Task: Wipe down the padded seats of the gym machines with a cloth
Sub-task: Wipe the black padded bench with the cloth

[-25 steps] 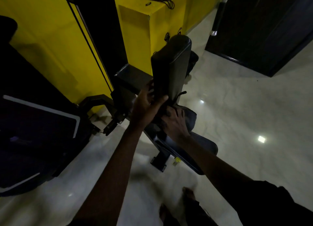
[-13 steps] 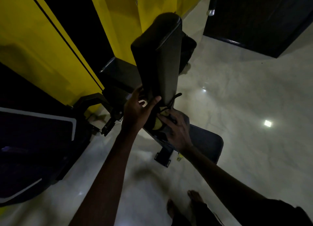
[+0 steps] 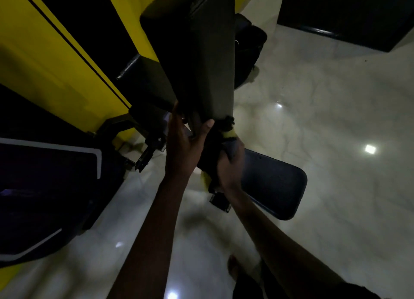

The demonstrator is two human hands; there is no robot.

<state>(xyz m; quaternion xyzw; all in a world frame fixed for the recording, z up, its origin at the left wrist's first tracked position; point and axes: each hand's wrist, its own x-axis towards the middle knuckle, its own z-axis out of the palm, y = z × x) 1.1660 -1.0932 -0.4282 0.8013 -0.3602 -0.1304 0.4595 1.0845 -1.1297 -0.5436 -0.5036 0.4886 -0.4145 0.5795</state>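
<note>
Closest in, a bare foot [image 3: 233, 267] stands on the glossy pale floor [image 3: 336, 142], under the right forearm. Further out, the right hand [image 3: 228, 167] has its fingers curled round a bunched grey cloth [image 3: 233, 146], pushing it into the joint where the seat pad meets the back pad. The dark seat pad [image 3: 274, 183] lies flat, stretching out to the right of that hand and touching it. Just to the left, the left hand [image 3: 182, 146] grips the bottom end of the black back pad [image 3: 201, 59], thumb on the front face and fingers gone behind it. The back pad rises steeply above both hands. Left of the left hand sits another dark machine [image 3: 44, 186] with white trim, and beyond it a yellow panel [image 3: 56, 59]. The room is dim, so the cloth's edges are hard to make out.
</note>
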